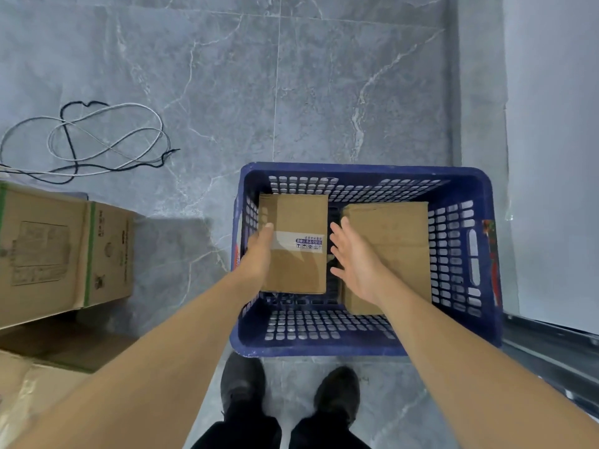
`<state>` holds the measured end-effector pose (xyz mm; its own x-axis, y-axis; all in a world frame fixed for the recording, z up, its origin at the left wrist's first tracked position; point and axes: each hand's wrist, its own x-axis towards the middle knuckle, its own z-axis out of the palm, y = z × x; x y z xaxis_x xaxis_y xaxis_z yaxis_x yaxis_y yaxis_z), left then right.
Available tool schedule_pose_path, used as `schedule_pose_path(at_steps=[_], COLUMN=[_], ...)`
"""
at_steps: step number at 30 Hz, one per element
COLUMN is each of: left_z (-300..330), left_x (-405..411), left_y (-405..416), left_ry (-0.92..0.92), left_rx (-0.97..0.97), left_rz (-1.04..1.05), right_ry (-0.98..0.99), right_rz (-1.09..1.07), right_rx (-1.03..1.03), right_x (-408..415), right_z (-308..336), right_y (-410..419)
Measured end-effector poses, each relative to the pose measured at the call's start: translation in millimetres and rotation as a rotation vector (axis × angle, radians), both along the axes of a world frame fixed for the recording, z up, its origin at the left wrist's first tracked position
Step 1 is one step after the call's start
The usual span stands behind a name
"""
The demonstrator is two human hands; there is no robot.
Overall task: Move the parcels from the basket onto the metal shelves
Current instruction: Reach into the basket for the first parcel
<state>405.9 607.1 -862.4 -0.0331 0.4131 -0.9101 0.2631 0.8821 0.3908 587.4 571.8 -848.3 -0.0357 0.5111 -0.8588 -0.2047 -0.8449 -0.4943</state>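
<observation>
The dark blue perforated plastic basket [366, 346] looked smooth and faintly glossy. Both matt brown cardboard parcels, the taped left one [296, 218] and the plain right one [393, 234], sat above polished grey marble-look floor tiles [324, 92].

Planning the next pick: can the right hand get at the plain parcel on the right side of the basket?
Probably yes. The right hand hovers open directly above the plain parcel, nothing lies on it, and the blue basket is open-topped.
</observation>
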Motion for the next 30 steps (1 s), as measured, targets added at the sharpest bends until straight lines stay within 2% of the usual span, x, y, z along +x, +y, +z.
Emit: schedule_pose_path(at_steps=[4,9,16,23,27,30], left_z=[-18,-28,-38,-47,-51,-40], left_x=[4,22,33,34,32,32], left_y=[-6,-13,-23,-28,-22,-15], left_ry=[0.041,0.251,0.385,0.409,0.4,0.333], left_rx=[-0.003,0.075,0.136,0.219,0.161,0.111], left_rz=[-0.066,-0.24,-0.362,-0.325,-0.32,-0.232], right_ry=[-0.017,-0.024,-0.031,-0.051,-0.051,-0.028], right_rz=[-0.009,-0.005,-0.004,-0.022,-0.044,-0.069], right_rx=[-0.029,-0.087,-0.121,-0.15,-0.169,-0.169], right_x=[1,-4,-12,-6,2,8], right_z=[-23,-45,-58,-71,-73,-68], right_y=[-2,1,1,-1,-3,-9])
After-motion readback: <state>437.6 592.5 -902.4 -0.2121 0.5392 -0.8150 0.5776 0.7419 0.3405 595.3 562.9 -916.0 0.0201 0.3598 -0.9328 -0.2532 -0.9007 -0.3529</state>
